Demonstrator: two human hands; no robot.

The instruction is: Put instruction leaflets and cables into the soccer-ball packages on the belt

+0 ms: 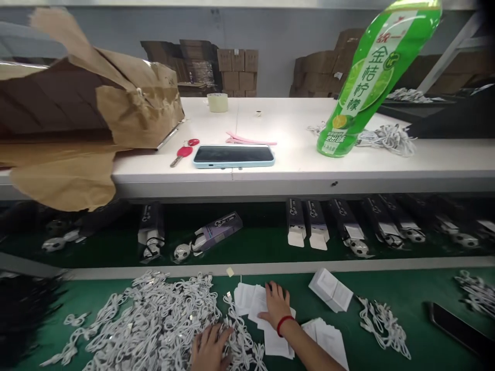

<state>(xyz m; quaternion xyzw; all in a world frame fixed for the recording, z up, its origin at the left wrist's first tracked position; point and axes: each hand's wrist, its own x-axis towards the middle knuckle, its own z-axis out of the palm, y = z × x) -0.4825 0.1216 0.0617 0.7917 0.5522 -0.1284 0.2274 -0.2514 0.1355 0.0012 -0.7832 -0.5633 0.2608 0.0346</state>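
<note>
White cables [154, 319], looped into small bundles, heap across the lower left of the green table [406, 288], pointing every way with no shared long axis. The left hand [211, 346] lies over the heap's right side, fingers slightly bent; whether it grips one, I cannot tell. The right hand [277, 308], open with fingers spread, rests on white papers [253, 301] at lower centre, fanned from upper left towards lower right. Work seems part-way: bundling looks done, while many bundles and another paper stack [331, 342] lie loose outside the dark boxes [294, 214].
</note>
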